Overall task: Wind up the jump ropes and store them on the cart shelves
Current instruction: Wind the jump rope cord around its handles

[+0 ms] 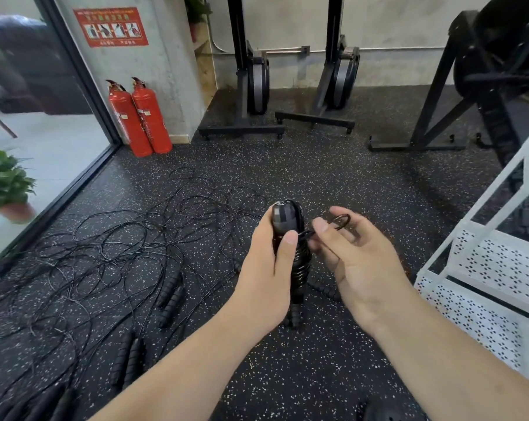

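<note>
My left hand grips a pair of black jump rope handles held upright, with black cord wound in coils around their lower part. My right hand pinches the loose end loop of that cord just right of the handles. A tangle of loose black jump ropes lies spread on the speckled floor to the left, with several black handles among it. The white perforated cart stands at the right, its shelves level with my hands.
Two red fire extinguishers stand against a concrete pillar at the back left, beside a glass wall and a potted plant. Black exercise machine frames line the back wall and the right.
</note>
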